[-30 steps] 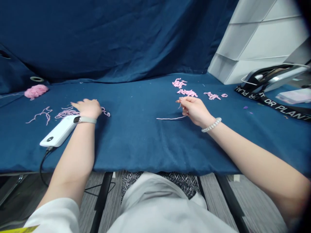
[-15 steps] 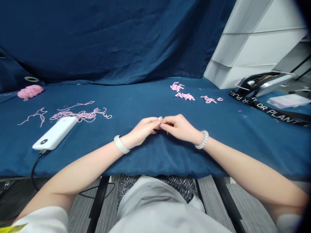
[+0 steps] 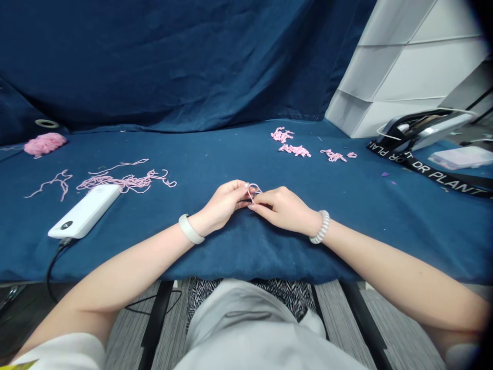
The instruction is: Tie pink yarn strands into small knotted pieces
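A short pink yarn strand (image 3: pixel 251 195) forms a small loop between my two hands, above the near middle of the table. My left hand (image 3: pixel 223 205) pinches it between thumb and forefinger, palm turned inward. My right hand (image 3: pixel 283 206) is closed on the lower part of the same strand, its fingertips just beside the left ones. Part of the yarn is hidden behind the fingers. On the left lie loose pink yarn lengths (image 3: pixel 131 181) and a fluffy pink yarn ball (image 3: pixel 45 144). Small pink knotted yarn pieces (image 3: pixel 295 150) rest in little heaps beyond my right hand.
A white power bank (image 3: pixel 85 210) with a black cable lies at the left, touching the loose yarn. White boxes (image 3: pixel 385 77) are stacked at the back right. Near them are a black lettered strap (image 3: pixel 435 174) and a flat clear case (image 3: pixel 462 157). Blue cloth (image 3: pixel 215 246) covers the table.
My fingertips have moved slightly apart, and a pink yarn loop now shows between them. The right hand has shifted a little down. The whole view has moved slightly.
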The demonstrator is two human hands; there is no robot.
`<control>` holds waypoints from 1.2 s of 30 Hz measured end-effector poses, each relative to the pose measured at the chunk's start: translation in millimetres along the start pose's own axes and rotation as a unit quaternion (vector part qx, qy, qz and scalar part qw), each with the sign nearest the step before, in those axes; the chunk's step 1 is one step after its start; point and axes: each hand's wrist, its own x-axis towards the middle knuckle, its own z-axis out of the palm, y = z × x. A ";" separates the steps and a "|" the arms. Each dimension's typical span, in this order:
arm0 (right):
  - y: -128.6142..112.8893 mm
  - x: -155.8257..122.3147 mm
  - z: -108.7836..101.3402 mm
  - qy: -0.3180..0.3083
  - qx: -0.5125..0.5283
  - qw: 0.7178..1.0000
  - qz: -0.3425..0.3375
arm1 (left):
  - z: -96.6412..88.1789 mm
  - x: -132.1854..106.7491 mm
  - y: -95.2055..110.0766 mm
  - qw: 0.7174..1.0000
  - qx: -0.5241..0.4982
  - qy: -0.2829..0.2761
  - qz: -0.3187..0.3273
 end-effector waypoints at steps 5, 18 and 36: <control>4.9 0.0 -0.3 0.002 0.017 1.000 0.008 | -2.9 -1.2 9.9 0.995 -0.087 0.038 -0.015; 40.4 2.0 -26.8 0.040 0.078 0.992 0.091 | -28.3 10.0 27.5 0.983 -0.157 0.079 0.057; 96.3 0.7 -47.2 -0.048 0.132 0.973 0.184 | -74.3 35.9 45.9 0.941 -0.175 0.244 0.156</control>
